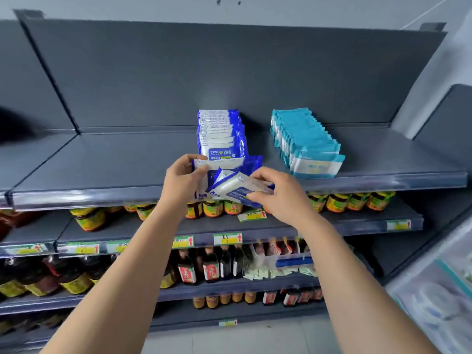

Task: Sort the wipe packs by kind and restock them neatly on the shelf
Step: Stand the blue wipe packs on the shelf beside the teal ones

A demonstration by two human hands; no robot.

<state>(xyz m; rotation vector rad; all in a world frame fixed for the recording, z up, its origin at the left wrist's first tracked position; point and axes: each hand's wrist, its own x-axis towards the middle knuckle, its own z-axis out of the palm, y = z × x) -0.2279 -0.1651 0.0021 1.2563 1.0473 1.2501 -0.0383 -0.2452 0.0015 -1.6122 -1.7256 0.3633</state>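
Note:
A row of dark blue wipe packs (pixel 219 134) stands upright on the grey top shelf (pixel 107 162), running back from its front. To the right stands a separate row of teal wipe packs (pixel 304 141). My left hand (pixel 182 182) grips an upright blue pack (pixel 224 166) at the front of the blue row, near the shelf's front edge. My right hand (pixel 278 192) holds another blue pack (pixel 238 187), tilted flat, just in front of that one.
The top shelf's front lip (pixel 383 181) runs across at hand height. Below it, jars (pixel 88 218) and dark sauce bottles (pixel 209 264) fill the lower shelves. A clear plastic bin (pixel 439 290) sits low at the right. Bare shelf lies left of the blue row.

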